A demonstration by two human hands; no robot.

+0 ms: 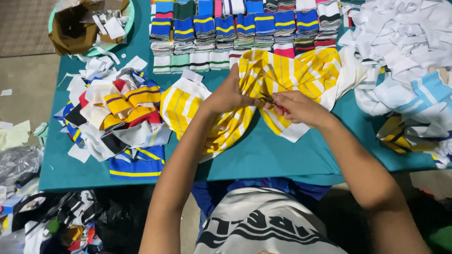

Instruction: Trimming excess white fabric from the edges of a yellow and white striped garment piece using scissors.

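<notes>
**Snipping at a yellow striped knit piece**

Printed white shirt (263,226) of the wearer fills the near edge, below both forearms. Beyond it, the teal counter (282,160) carries the work.

Left hand (228,96) is closed on a bunch of the yellow-and-white striped fabric (282,73), pinching it up just beside the right hand. Right hand (299,107) is closed around a small red-handled snipping tool (275,104), blade end pointing at the pinched fold between the two hands. Blade itself too small to make out.

Fabric lies under and beyond both hands, spreading out to either side of them.

Left of the left hand: loose heap of mixed striped scraps (120,117). Beyond the hands: neat rows of folded striped bands (235,28). Right of the right hand: pile of white offcuts (405,37).

Judgement: step in hand looks like trimming at a seam or thread on the held fold. Next move would call for the left hand keeping the fold taut and the tool tip kept clear of the left fingertips.
</notes>
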